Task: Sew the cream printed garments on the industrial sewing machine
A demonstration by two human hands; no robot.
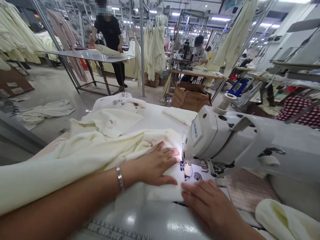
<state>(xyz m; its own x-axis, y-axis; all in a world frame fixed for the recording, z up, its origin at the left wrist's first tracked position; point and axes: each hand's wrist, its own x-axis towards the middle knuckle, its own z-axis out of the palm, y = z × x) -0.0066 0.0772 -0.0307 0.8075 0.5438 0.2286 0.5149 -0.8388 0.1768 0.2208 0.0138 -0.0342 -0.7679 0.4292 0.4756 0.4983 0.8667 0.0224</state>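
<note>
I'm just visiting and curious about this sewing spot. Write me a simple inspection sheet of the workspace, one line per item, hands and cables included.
Surface: glossy pale tabletop, with a ruler scale along the near side.
Job's things: cream fabric, draped and wrinkled, beside a white sewing machine.
Clutter: folded cloth at right; cloth heap on the floor.
Hands: left hand spread flat on the fabric; right hand at the fabric's right edge.
Cables: none clearly made out near the machine.
Surroundings: person in black at another table; hanging garments; cardboard box.
</note>
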